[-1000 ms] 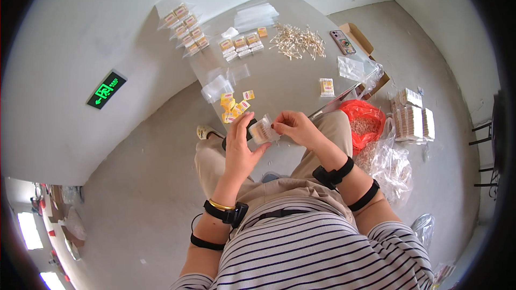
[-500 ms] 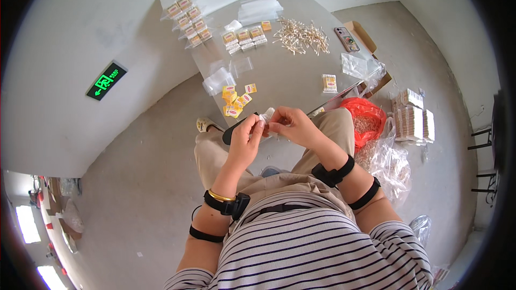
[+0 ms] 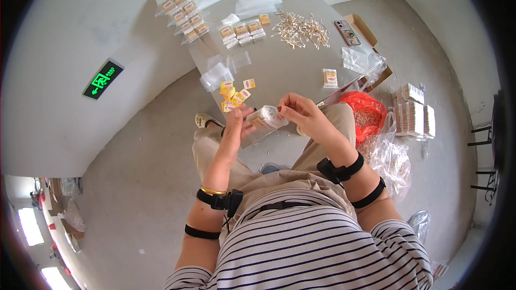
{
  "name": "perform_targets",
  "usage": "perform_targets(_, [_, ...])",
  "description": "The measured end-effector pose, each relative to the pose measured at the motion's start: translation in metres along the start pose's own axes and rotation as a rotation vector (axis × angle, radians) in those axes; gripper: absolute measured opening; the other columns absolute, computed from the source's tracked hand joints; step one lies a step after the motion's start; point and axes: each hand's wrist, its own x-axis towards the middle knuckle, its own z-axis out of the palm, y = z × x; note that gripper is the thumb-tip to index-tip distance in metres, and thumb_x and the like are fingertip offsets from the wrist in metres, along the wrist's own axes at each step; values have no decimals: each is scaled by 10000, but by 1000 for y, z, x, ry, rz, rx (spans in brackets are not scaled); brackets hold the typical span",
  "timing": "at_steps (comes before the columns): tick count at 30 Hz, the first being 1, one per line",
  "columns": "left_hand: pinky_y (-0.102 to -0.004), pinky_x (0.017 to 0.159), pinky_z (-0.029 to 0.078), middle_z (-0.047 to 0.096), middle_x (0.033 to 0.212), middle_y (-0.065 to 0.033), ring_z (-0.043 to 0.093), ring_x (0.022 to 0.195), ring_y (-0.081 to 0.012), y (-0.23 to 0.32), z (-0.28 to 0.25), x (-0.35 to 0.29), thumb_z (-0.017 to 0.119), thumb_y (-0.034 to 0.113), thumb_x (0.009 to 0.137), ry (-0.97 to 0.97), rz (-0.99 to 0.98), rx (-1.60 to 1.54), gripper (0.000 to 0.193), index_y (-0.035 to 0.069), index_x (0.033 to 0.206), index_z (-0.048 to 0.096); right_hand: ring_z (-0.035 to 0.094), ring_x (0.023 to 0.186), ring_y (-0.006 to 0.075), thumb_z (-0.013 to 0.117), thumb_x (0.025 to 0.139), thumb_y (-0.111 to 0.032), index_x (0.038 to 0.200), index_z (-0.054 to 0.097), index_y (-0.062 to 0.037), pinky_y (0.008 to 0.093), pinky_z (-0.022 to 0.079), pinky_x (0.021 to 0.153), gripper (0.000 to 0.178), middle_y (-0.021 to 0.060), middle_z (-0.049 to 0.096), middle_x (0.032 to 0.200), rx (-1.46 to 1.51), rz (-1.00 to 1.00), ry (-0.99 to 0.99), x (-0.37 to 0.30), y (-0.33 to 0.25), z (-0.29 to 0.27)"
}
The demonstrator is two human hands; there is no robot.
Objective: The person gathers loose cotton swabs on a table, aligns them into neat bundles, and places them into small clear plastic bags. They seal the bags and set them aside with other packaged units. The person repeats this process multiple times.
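A clear plastic bag packed with cotton swabs (image 3: pixel 264 118) is over my lap, in front of the table's near edge. My right hand (image 3: pixel 304 116) pinches the bag's right end between thumb and fingers. At the other end, my left hand (image 3: pixel 234 129) has its fingers stretched out, slightly blurred, with some behind or against the bag. Yellow printed cards (image 3: pixel 233 96) lie in a loose pile just beyond my left hand. A single pack of cotton swabs (image 3: pixel 330 78) lies past my right hand.
On the grey table (image 3: pixel 290 75) are loose cotton swabs (image 3: pixel 302 30), filled packs (image 3: pixel 242 32), empty clear bags (image 3: pixel 217 77) and a phone (image 3: pixel 346 33). A red bag of swabs (image 3: pixel 365 113) and stacked packs (image 3: pixel 409 118) stand at the right. Bagged packs (image 3: pixel 184 16) lean at far left.
My left hand has gone from a closed grip to stretched fingers. My right hand has moved slightly right and up, and the bag between the hands is now more exposed.
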Motion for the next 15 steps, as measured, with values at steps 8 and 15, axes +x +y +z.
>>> perform_targets(8, [-286, 505, 472, 689, 747, -30, 634, 596, -113, -4, 23, 1, 447, 547, 1129, 66, 112, 286, 588, 24, 1006, 686, 585, 901, 75, 549, 1134, -311, 1242, 549, -23, 255, 543, 791, 308, 2, 596, 977, 222, 15, 229, 10, 37, 6])
perform_targets(15, [-381, 486, 447, 584, 570, -104, 601, 498, -251, 2, 26, 9, 430, 423, 1152, 232, 391, 866, 561, 4, 865, 668, 554, 661, 165, 529, 1136, -283, 1267, 483, -6, 324, 485, 641, 309, 123, 599, 861, -225, -130, 346, 22, 35, 38])
